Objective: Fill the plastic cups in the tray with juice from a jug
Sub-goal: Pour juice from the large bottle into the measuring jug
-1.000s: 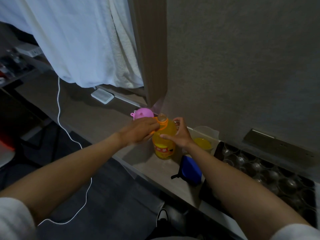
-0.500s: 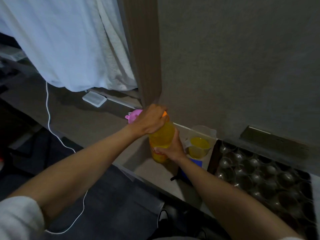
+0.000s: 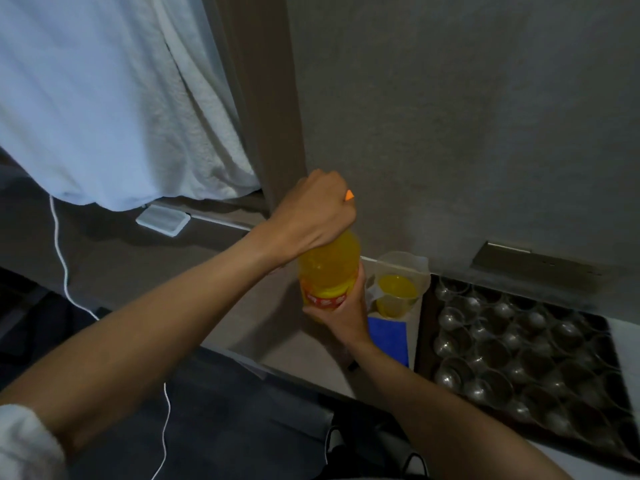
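A bottle of orange juice (image 3: 327, 271) with a red label is held above the grey counter (image 3: 277, 341). My left hand (image 3: 317, 216) grips its top by the orange handle, whose tip sticks out past my knuckles. My right hand (image 3: 343, 313) grips the bottle's lower part from below. Just right of it stands a clear plastic jug (image 3: 398, 285), partly filled with juice. At the right, a dark tray (image 3: 424, 341) holds several clear plastic cups (image 3: 512, 348); they look empty.
A blue object (image 3: 389, 337) lies on the counter in front of the jug. A white curtain (image 3: 104, 98) hangs at the left, with a white box (image 3: 162, 221) and a white cable (image 3: 62, 265) below it. The grey wall (image 3: 450, 133) rises right behind the counter.
The bottle has been lifted off the counter. My left hand rose with its top. My right hand slid from the bottle's shoulder down to its base. The pink funnel behind it is now hidden.
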The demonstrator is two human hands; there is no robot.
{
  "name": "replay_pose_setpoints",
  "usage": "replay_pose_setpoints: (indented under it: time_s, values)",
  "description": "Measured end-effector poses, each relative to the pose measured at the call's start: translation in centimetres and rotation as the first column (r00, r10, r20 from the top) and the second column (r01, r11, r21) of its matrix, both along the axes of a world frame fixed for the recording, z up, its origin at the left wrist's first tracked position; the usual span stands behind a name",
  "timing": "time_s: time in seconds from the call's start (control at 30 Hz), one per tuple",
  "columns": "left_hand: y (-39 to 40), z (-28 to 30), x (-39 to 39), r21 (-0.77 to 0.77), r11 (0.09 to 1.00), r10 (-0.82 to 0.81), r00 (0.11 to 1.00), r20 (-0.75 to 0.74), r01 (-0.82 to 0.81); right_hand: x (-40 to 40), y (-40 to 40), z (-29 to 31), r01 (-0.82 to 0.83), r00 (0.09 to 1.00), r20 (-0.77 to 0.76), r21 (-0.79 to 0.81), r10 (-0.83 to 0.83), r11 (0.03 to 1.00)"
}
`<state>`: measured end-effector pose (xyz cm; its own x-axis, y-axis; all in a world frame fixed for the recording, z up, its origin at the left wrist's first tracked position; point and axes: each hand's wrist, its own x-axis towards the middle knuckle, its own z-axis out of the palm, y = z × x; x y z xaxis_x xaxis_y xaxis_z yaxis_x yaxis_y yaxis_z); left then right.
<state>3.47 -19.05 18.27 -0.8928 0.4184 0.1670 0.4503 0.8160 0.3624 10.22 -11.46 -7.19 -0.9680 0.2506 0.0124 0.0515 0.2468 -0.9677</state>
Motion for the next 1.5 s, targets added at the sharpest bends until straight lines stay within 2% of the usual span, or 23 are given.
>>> replay_pose_setpoints:
  time_s: [0.2,0.5,0.67,0.8,1.07,1.2,1.3,1.4,1.5]
  values:
    - [1.1,3.3,1.1,-0.002,0.999,-0.044,0.994,-0.101,0.044,-0.2,-0.2,2.0,0.135,0.984,-0.116,0.014,-0.132,0.991]
    - [3.5,7.4,3.2,0.035,0.999,-0.020,0.966,-0.259,0.031,1.0,2.4,5.4,0.122,0.959,-0.262,0.041,-0.107,0.992]
    - [5.8,9.8,5.7,0.021,1.000,0.012,0.962,-0.273,-0.006,3.0,5.0,7.8,0.107,0.947,-0.308,0.044,-0.088,0.993]
    - [7.6,10.9,7.5,0.044,0.998,0.048,0.957,-0.286,-0.037,5.2,7.7,8.9,0.130,0.951,-0.293,0.091,-0.098,0.987]
    - [12.0,10.0,11.1,0.112,0.993,0.065,0.979,-0.191,-0.044,9.6,14.6,9.0,0.156,0.964,-0.241,0.196,-0.107,0.968]
    - [14.6,9.3,13.5,0.083,0.996,0.049,0.978,-0.200,-0.033,11.8,17.3,9.1,0.148,0.975,-0.198,0.270,-0.096,0.951]
    - [16.3,8.0,15.1,0.006,0.999,0.047,0.980,-0.192,-0.047,13.3,18.7,8.8,0.138,0.985,-0.147,0.321,-0.095,0.937]
    - [18.0,6.1,16.3,-0.085,0.995,0.042,0.991,-0.126,-0.053,14.5,19.8,8.2,0.139,0.989,-0.098,0.362,-0.111,0.922]
    - [19.1,4.5,17.1,-0.105,0.993,0.052,0.998,-0.038,-0.055,15.4,20.6,8.1,0.144,0.990,-0.060,0.402,-0.131,0.905]
